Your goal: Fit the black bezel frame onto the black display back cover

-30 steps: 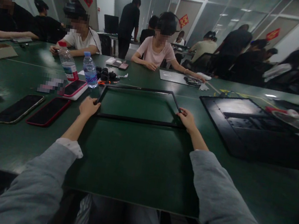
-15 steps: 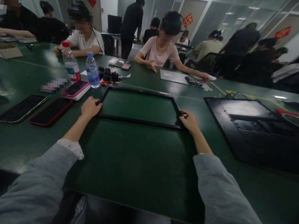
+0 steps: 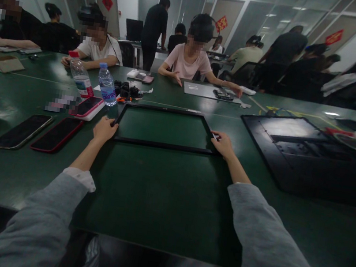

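Note:
A thin black rectangular frame (image 3: 163, 145), like a monitor bezel, lies on or just above the green table (image 3: 162, 193); I cannot tell whether it touches. Its middle is hollow, and the green surface shows through. My left hand (image 3: 105, 129) is closed round the frame's left side. On the opposite side, my right hand (image 3: 223, 145) grips the right edge, with a small pale bit showing at the fingertips. A large black panel (image 3: 307, 166) with a recessed section lies to the right of my right hand.
Left of the frame lie a dark phone (image 3: 22, 131), a red-edged phone (image 3: 57, 134) and a pink-cased phone (image 3: 88, 107). Two bottles, one red-capped (image 3: 81, 76) and one blue-capped (image 3: 107, 85), stand behind them. Across the table, a person in pink (image 3: 189, 59) sits by a grey sheet (image 3: 201, 90).
The view has shifted slightly, so most things sit a little further left. Both my hands keep their hold on the frame. The person opposite has drawn one hand back from a white object.

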`<move>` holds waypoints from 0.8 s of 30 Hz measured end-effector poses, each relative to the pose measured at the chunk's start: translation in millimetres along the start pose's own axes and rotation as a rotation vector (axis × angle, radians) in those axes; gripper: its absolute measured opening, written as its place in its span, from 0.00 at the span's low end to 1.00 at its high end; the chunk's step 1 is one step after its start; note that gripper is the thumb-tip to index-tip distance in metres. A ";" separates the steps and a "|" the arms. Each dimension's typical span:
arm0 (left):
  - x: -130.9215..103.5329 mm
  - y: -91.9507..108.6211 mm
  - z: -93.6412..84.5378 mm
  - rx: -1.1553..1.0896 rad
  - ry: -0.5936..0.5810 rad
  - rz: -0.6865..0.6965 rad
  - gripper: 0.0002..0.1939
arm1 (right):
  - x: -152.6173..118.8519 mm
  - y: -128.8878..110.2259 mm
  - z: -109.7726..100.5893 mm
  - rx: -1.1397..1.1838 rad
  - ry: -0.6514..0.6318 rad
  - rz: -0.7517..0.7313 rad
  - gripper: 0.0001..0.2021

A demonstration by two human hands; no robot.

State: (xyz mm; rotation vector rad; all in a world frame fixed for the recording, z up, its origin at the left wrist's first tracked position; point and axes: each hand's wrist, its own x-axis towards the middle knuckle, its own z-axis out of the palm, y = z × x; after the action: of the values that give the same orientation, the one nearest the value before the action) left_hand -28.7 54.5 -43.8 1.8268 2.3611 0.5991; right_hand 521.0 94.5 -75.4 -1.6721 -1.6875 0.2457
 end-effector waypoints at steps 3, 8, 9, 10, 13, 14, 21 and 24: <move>-1.0 1.3 -0.9 0.020 -0.013 0.014 0.26 | 0.4 0.2 0.3 0.000 -0.002 -0.020 0.25; -9.2 6.2 -4.6 0.046 0.066 0.045 0.25 | 2.7 3.8 5.7 0.075 0.014 0.002 0.27; -11.0 7.4 -5.4 0.044 0.096 0.053 0.25 | 3.1 4.7 7.4 0.079 0.042 -0.001 0.28; -12.5 8.7 -6.1 0.040 0.127 0.064 0.24 | 3.4 5.4 8.9 0.077 0.072 -0.005 0.29; -15.1 12.3 -7.4 0.012 0.234 0.101 0.25 | 3.0 4.8 11.4 0.054 0.138 -0.012 0.29; -15.4 13.6 -7.7 -0.003 0.270 0.112 0.25 | 2.3 3.4 11.2 0.041 0.145 -0.011 0.28; -16.8 19.9 -10.7 -0.126 0.453 0.184 0.27 | -7.4 -13.4 3.6 -0.104 0.225 -0.014 0.31; -16.1 19.9 -10.0 -0.137 0.485 0.206 0.27 | -9.4 -14.6 2.5 -0.125 0.282 -0.040 0.30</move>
State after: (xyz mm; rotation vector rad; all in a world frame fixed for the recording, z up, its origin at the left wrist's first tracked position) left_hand -9.3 40.8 -29.9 2.0617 2.3252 1.3268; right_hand 506.9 84.7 -71.8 -1.6727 -1.5464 -0.1129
